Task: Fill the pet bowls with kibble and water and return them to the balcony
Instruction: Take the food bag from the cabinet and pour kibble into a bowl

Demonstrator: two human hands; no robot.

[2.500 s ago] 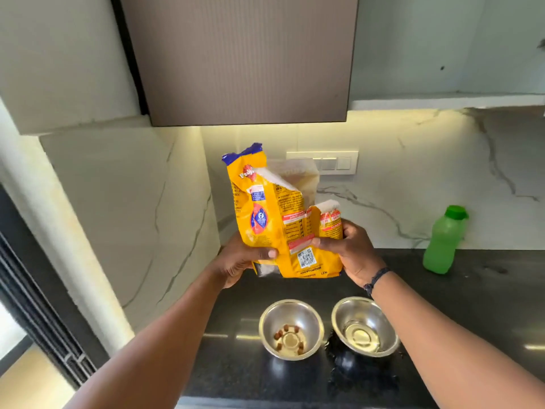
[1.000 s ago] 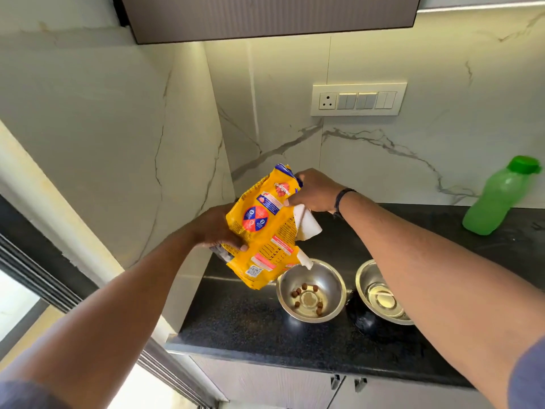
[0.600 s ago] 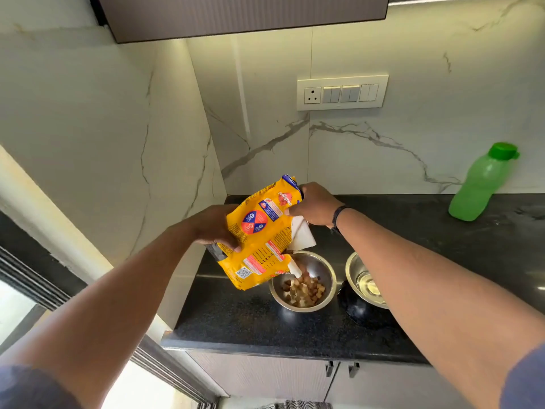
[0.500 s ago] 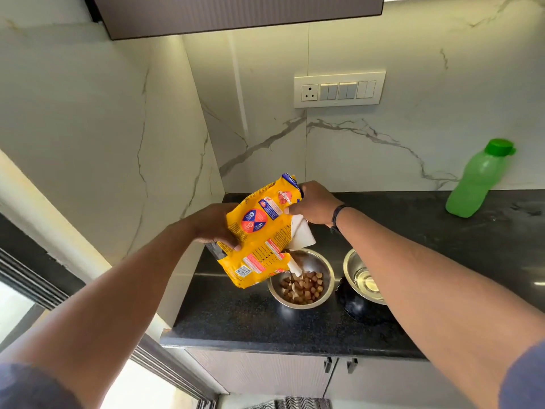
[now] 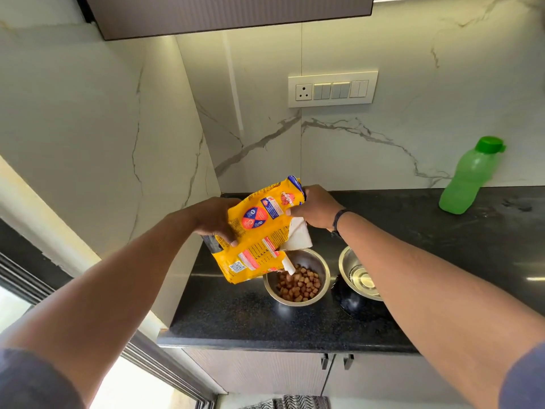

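From the head camera I count two steel bowls, one kibble bag, one bottle and two hands. The black stone table carries both bowls side by side near its front edge, close together but apart. The left bowl holds a heap of brown kibble that covers its bottom. The right bowl shows a shiny bare bottom; my right forearm crosses in front of it and hides its right part, and I cannot tell whether it holds any water.

I hold the one yellow kibble bag tilted above the left bowl, its torn white mouth pointing down at the kibble heap. My left hand grips the bag's lower left side, thumb over the front. My right hand grips the bag's upper end near the torn flap, fingers curled round it. A dark band sits on my right wrist.

One green bottle with a green cap stands well apart at the back right of the table, against the marble wall. One switch plate with a single socket sits on that wall above the bowls. Below the table front I see two cabinet handles.
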